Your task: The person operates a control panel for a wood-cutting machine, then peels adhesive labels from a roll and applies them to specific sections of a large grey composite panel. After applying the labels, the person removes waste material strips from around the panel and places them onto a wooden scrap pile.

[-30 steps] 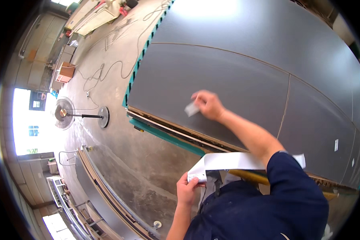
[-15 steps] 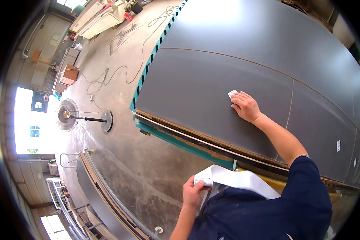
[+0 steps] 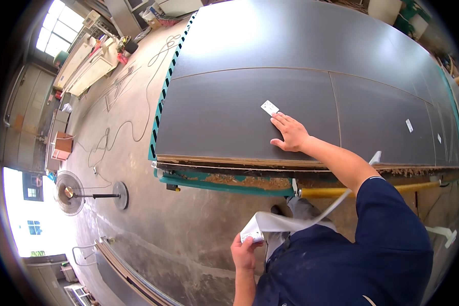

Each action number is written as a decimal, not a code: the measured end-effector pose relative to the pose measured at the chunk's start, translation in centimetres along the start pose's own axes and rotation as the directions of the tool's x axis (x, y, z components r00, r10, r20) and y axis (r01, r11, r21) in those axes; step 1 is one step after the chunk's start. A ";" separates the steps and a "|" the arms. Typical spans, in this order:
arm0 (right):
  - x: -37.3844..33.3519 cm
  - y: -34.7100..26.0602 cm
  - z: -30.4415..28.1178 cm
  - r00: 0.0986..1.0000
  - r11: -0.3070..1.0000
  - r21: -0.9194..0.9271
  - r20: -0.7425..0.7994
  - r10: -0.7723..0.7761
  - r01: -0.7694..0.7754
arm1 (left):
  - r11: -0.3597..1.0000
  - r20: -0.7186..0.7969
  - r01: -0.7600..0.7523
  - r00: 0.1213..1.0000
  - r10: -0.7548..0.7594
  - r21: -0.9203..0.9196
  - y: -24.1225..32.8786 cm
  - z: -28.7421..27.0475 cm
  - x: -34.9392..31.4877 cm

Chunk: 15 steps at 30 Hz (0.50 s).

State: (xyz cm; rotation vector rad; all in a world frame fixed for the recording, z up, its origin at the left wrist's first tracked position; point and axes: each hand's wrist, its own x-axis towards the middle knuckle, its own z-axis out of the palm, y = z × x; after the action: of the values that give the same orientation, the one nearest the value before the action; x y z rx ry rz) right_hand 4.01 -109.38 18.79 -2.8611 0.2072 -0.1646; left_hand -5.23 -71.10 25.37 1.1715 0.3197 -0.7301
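While a broad teal-edged desk (image 3: pixel 214 188) fills the view from 11 to 3 o'clock, counted from its middle, smooth dark-grey boards lie flat across it, parted by thin brown seams. The long dark-grey rear board (image 3: pixel 290 43) sits toward 12 o'clock, the dark-grey rectangular front-left board (image 3: pixel 209 115) nearer below it, and the dark-grey front-right board (image 3: pixel 377 137) toward 3 o'clock.

Of the hands, the right hand (image 3: pixel 289 133) lies spread at 2 o'clock, palm down, thumb apart, gripping nothing. The left hand (image 3: pixel 246 252) is at 6 o'clock, thumb and fingers closed on the folded end of a long white paper strip (image 3: pixel 278 221), which trails toward 3 o'clock past the right arm.

Smallest are the white rectangular labels. The near label (image 3: pixel 269 107), at 1 o'clock, lies on the front-left board with the right fingertips at its lower corner; whether it is fully stuck cannot be told. A second label (image 3: pixel 409 125) sits on the front-right board at 3 o'clock, and a third label (image 3: pixel 439 138) just beyond the next seam. Labelling looks done on those two and nearly so under the fingertips; the rear board shows no label.
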 end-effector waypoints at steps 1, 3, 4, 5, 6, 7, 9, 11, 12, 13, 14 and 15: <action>-0.2 -0.3 -0.1 1.000 1.000 0.013 -0.005 0.009 -0.008 | 1.000 0.009 -0.003 1.000 0.003 0.003 0.1 -0.6 -0.2; -0.4 -0.9 -0.2 0.997 0.997 0.011 0.037 0.070 -0.071 | 0.999 -0.001 -0.029 1.000 0.029 0.014 0.0 -1.5 -0.7; -0.7 -1.2 -0.3 0.991 0.994 -0.008 0.071 0.110 -0.110 | 0.999 0.016 -0.043 0.999 0.042 0.008 -0.1 -1.9 -0.9; -1.0 -1.5 -0.3 0.992 0.993 0.018 0.064 0.113 -0.114 | 0.999 0.005 -0.031 0.999 0.031 0.018 -0.2 -2.2 -1.1; -1.4 -1.9 -0.4 0.989 0.991 0.021 0.074 0.131 -0.133 | 0.999 0.012 -0.026 1.000 0.025 0.020 -0.2 -2.6 -1.3; -1.8 -2.2 -0.5 0.983 0.986 0.002 0.087 0.164 -0.164 | 1.000 0.030 -0.020 0.999 0.019 0.018 -0.3 -2.8 -1.4; -2.9 -2.9 -0.8 0.984 0.987 0.025 0.080 0.159 -0.162 | 1.000 0.037 -0.009 0.999 0.008 0.025 -0.4 -3.3 -1.5; -4.3 -3.7 -1.1 0.981 0.983 0.034 0.080 0.175 -0.179 | 0.999 0.069 -0.004 0.998 0.001 0.038 -0.4 -3.7 -1.4; -5.2 -4.2 -1.2 0.982 0.983 0.049 0.084 0.172 -0.176 | 0.999 0.087 -0.004 0.996 0.000 0.049 -0.4 -3.9 -1.2; -6.2 -4.7 -1.3 0.982 0.983 0.060 0.085 0.168 -0.174 | 0.998 0.115 0.001 0.993 -0.008 0.062 -0.4 -4.1 -1.2; -7.3 -5.3 -1.5 0.978 0.981 0.043 0.101 0.184 -0.190 | 0.997 0.130 0.012 0.991 -0.021 0.073 -0.5 -4.2 -1.0; -8.6 -5.9 -1.6 0.975 0.978 0.072 0.121 0.188 -0.197 | 0.996 0.157 0.022 0.987 -0.036 0.088 -0.5 -4.2 -0.9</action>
State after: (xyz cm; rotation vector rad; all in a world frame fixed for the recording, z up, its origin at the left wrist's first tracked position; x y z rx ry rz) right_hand -3.91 -102.80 21.17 -2.7369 0.4416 0.0277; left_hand -5.61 -67.04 23.91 1.1836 0.1743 -0.8641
